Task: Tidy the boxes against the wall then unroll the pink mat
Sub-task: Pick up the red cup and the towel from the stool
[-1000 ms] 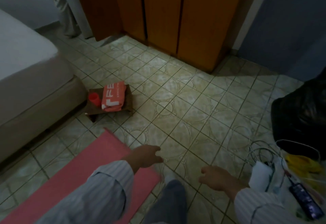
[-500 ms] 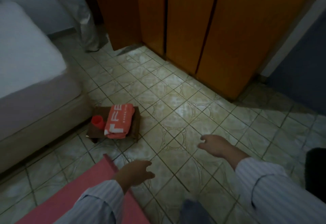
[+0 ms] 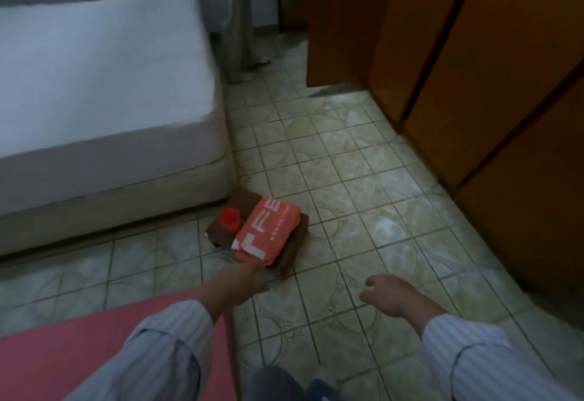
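The flat brown box (image 3: 286,250) (orange packet (image 3: 268,230) and red cup (image 3: 230,220) loose on top) looks light but tippy, best lifted by both side edges; left hand (image 3: 235,283) and right hand (image 3: 390,296) hover empty, each grip loosely curled.

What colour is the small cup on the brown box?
Red cup, on the brown box; head view shows it.

Floor (image 3: 363,185): glazed ceramic tile, glossy, patterned, with dark grout lines. Wardrobe doors (image 3: 493,91): smooth orange-brown wood finish, faint sheen; bed (image 3: 94,69): matt white cloth over a padded fabric base. Pink mat (image 3: 63,353): matt, smooth, foam-like; brown box (image 3: 294,246): dull cardboard, carrying a slightly shiny orange packet (image 3: 268,230) and a plastic red cup (image 3: 230,218).
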